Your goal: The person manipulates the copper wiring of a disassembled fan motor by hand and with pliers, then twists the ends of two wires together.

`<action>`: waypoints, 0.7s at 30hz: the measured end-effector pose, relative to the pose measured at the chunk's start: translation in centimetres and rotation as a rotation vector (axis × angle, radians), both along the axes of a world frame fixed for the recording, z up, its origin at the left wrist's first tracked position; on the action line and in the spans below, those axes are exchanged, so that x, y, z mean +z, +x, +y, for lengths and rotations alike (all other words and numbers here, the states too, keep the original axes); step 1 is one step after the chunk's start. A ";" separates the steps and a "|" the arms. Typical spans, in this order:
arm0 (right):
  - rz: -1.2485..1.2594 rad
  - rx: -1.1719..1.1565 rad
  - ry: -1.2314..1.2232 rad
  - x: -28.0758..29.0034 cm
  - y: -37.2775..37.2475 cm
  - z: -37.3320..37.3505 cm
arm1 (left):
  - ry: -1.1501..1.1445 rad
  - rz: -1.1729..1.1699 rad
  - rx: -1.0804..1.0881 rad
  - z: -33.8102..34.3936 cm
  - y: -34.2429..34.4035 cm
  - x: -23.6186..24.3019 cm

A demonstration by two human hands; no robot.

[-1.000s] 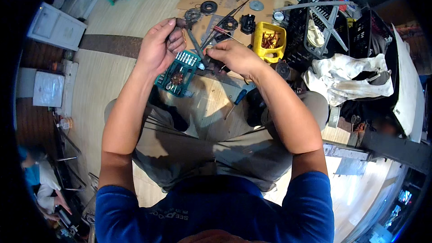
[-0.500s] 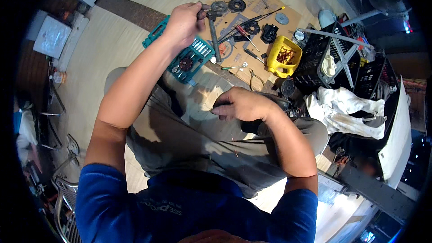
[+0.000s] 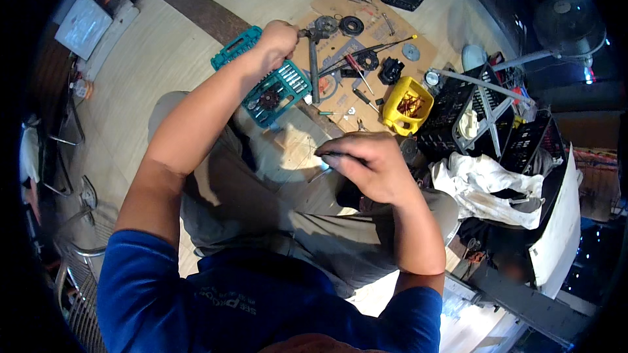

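Note:
My left hand reaches over a teal socket-set case, between its lid and its tray of sockets. Its fingers point down and are mostly hidden behind the back of the hand. Just right of it lies a hammer, its head beside my knuckles. My right hand hovers above my lap, with thumb and forefinger, both darkened, pressed together. A thin metallic sliver shows below the fingertips, too small to name. A dark round part rests on the case.
Flattened cardboard carries screwdrivers, black rings and other parts. A cut yellow jug holds copper-coloured pieces. At right stand black crates with a white cloth; a metal chair is at left.
My left hand has come down and nearer the socket case, away from above the hammer. My right hand has turned, its fingers now pinched and pointing left. The whole view has shifted slightly.

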State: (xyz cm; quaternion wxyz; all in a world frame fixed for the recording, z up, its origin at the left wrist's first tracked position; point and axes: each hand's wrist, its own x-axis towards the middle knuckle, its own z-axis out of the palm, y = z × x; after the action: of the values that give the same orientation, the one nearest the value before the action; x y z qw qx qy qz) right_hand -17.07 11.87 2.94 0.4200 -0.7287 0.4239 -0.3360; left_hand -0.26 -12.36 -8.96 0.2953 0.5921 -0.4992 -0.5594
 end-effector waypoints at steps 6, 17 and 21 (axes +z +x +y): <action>0.286 -0.269 -0.611 1.4 -0.8 0.4 | -0.486 -0.865 -0.418 -1.8 3.3 -3.0; 0.515 -0.669 -0.997 2.3 -5.5 -0.3 | -0.481 -0.894 -1.255 7.5 0.5 -4.5; 0.587 -0.599 -0.988 3.2 -5.4 0.7 | -0.582 -1.054 -0.837 4.1 2.2 -4.6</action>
State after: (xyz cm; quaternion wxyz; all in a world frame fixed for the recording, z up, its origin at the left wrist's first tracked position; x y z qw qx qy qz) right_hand -22.46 12.58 6.16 -0.2100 -0.7478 0.5017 -0.3809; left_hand 1.89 -8.27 -13.56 -0.0769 0.4399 -0.8878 -0.1110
